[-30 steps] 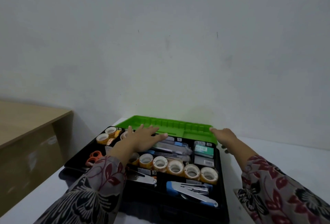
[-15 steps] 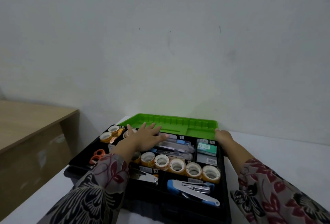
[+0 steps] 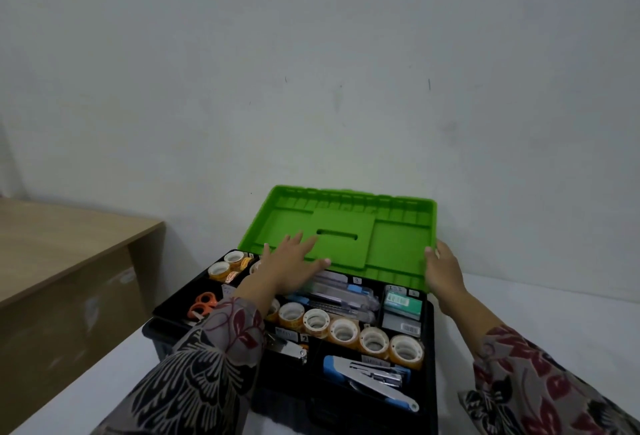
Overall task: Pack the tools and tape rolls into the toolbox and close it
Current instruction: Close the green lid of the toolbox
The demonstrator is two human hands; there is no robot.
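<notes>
My right hand (image 3: 445, 272) grips the right edge of the green lid (image 3: 398, 244); my left hand (image 3: 292, 266), fingers spread flat, sits beneath it and could get pinched.

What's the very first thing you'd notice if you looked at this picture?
The bright green lid jumps out first, tilted up at the back of the black toolbox, with the right hand gripping its right edge and the left hand spread open near its lower left. Next come the row of tape rolls across the middle and the orange scissors in a left compartment.
</notes>
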